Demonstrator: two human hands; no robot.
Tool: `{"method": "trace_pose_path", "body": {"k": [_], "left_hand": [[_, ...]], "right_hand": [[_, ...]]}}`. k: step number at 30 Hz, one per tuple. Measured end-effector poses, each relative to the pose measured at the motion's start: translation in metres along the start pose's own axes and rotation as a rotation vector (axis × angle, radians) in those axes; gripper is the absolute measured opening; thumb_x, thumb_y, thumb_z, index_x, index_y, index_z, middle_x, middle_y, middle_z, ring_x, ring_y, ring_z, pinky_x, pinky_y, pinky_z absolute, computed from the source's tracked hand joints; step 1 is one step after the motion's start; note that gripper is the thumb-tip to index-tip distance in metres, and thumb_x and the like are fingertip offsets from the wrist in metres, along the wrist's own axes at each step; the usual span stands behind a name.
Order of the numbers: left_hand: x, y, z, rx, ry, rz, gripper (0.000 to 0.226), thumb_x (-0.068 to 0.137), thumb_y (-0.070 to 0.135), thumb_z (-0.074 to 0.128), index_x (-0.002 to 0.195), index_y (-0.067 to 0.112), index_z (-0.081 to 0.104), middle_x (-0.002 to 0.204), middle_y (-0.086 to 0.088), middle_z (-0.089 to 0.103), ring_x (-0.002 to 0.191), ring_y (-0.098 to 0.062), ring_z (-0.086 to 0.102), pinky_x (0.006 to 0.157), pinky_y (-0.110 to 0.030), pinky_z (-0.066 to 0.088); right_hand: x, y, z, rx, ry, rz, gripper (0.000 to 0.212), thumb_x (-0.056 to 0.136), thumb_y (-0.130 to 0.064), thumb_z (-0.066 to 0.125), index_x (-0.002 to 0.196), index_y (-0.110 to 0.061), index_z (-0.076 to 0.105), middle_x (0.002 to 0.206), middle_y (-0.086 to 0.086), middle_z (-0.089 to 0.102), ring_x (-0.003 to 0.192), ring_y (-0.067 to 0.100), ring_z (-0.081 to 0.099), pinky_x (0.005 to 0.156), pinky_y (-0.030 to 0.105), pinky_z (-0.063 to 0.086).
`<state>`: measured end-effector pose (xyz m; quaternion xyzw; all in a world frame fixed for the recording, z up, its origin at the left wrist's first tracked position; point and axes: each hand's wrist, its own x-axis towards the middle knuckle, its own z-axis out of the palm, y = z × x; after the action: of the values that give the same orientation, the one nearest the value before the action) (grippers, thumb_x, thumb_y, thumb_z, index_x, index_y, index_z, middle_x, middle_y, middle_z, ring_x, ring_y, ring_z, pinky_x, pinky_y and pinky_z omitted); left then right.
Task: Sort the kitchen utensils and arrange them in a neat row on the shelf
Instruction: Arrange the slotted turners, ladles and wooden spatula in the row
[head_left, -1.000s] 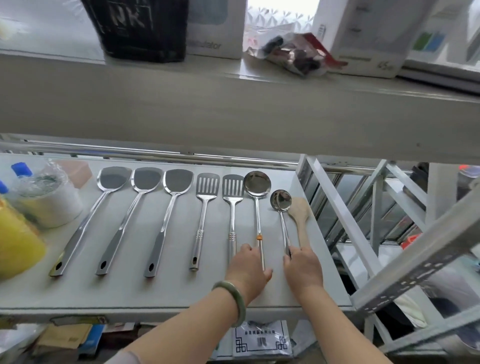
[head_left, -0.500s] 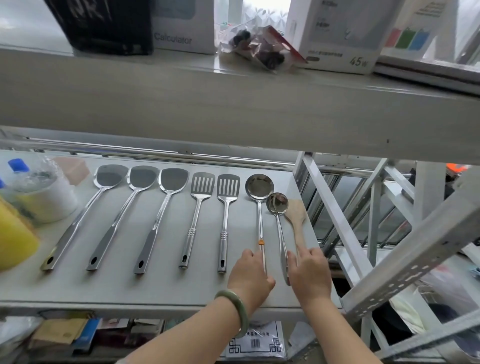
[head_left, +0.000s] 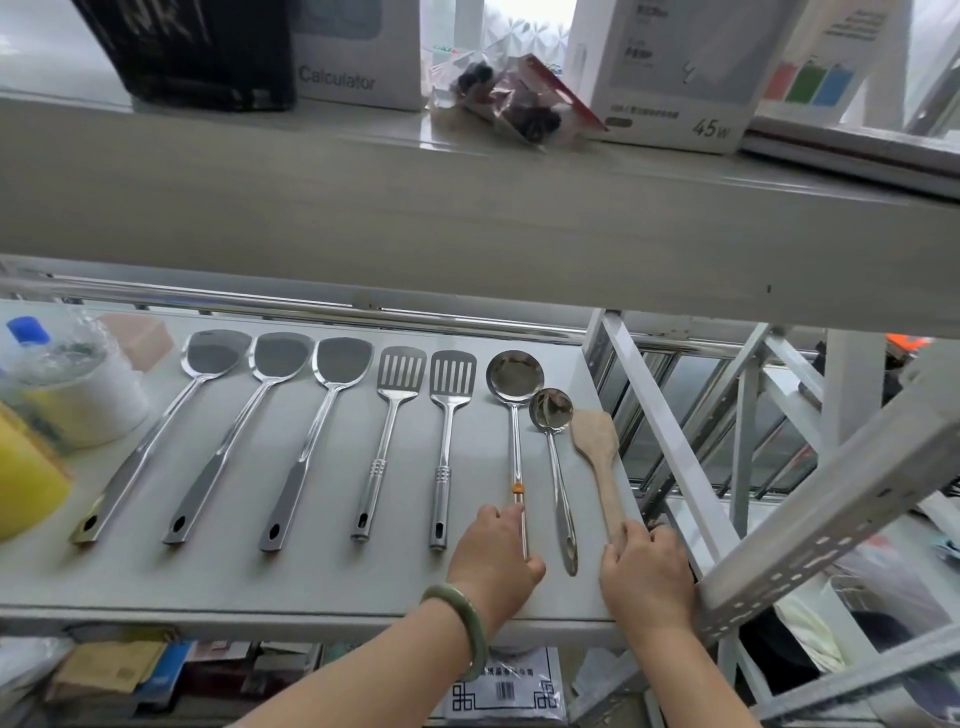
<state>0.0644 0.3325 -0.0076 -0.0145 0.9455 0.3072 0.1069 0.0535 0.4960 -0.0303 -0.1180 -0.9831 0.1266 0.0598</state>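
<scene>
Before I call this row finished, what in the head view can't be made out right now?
- Large ladle handle end: hidden under the left hand.
- Wooden spatula handle end: covered by the right hand.
- Yellow container: cut off by the left edge.
- White box small print: too blurred to read.

Bright, even daylight comes from the window (head_left: 524, 21) at the top, which is blown out white. The steel utensils (head_left: 332, 431) carry soft glare and cast faint shadows on the shelf (head_left: 322, 582). Wide-angle bending curves the frame edges; corners and the boxes (head_left: 358, 52) above look slightly blurred.
</scene>
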Motion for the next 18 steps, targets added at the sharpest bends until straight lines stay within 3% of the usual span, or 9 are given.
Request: {"method": "trace_pose_path", "body": {"k": [3, 6, 10, 15, 18], "left_hand": [[-0.001, -0.003, 0.001, -0.012, 0.013, 0.015, 0.066, 0.085, 0.035, 0.053, 0.144, 0.025, 0.026, 0.125, -0.008, 0.046, 0.107, -0.024, 0.056, 0.094, -0.032, 0.046], [-0.004, -0.005, 0.002, -0.024, 0.014, 0.027, 0.069, 0.082, 0.039, 0.055, 0.144, 0.025, 0.028, 0.126, -0.007, 0.047, 0.109, -0.023, 0.056, 0.096, -0.03, 0.046], [-0.006, -0.007, 0.002, -0.053, 0.01, 0.02, 0.068, 0.083, 0.033, 0.057, 0.144, 0.025, 0.029, 0.121, -0.009, 0.049, 0.107, -0.023, 0.057, 0.094, -0.029, 0.045], [-0.006, -0.007, 0.002, -0.1, 0.025, -0.001, 0.065, 0.081, 0.027, 0.059, 0.141, 0.028, 0.035, 0.117, -0.01, 0.051, 0.102, -0.024, 0.059, 0.09, -0.026, 0.046], [-0.003, -0.01, 0.002, -0.12, 0.041, -0.027, 0.066, 0.08, 0.027, 0.06, 0.141, 0.028, 0.035, 0.117, -0.01, 0.052, 0.102, -0.023, 0.059, 0.09, -0.026, 0.046]], "right_hand": [[0.0, -0.015, 0.0, 0.107, 0.065, -0.123, 0.04, 0.085, -0.027, 0.057, 0.121, -0.007, 0.056, 0.104, 0.013, 0.056, 0.093, 0.025, 0.052, 0.083, 0.033, 0.044], [0.003, -0.037, 0.003, 0.201, -0.063, -0.221, 0.037, 0.087, -0.028, 0.057, 0.12, -0.011, 0.057, 0.105, 0.01, 0.056, 0.089, 0.021, 0.054, 0.083, 0.028, 0.044], [0.009, -0.051, 0.007, 0.114, -0.15, -0.201, 0.026, 0.09, -0.023, 0.05, 0.112, -0.012, 0.059, 0.097, 0.009, 0.053, 0.088, 0.024, 0.054, 0.075, 0.026, 0.04], [0.01, -0.046, 0.008, 0.16, -0.145, -0.161, 0.036, 0.09, -0.021, 0.048, 0.125, -0.016, 0.053, 0.104, 0.011, 0.057, 0.095, 0.023, 0.055, 0.078, 0.026, 0.041], [0.007, -0.039, 0.006, 0.214, -0.159, -0.116, 0.039, 0.089, -0.022, 0.051, 0.128, -0.017, 0.052, 0.109, 0.011, 0.059, 0.102, 0.025, 0.055, 0.088, 0.032, 0.045]]}}
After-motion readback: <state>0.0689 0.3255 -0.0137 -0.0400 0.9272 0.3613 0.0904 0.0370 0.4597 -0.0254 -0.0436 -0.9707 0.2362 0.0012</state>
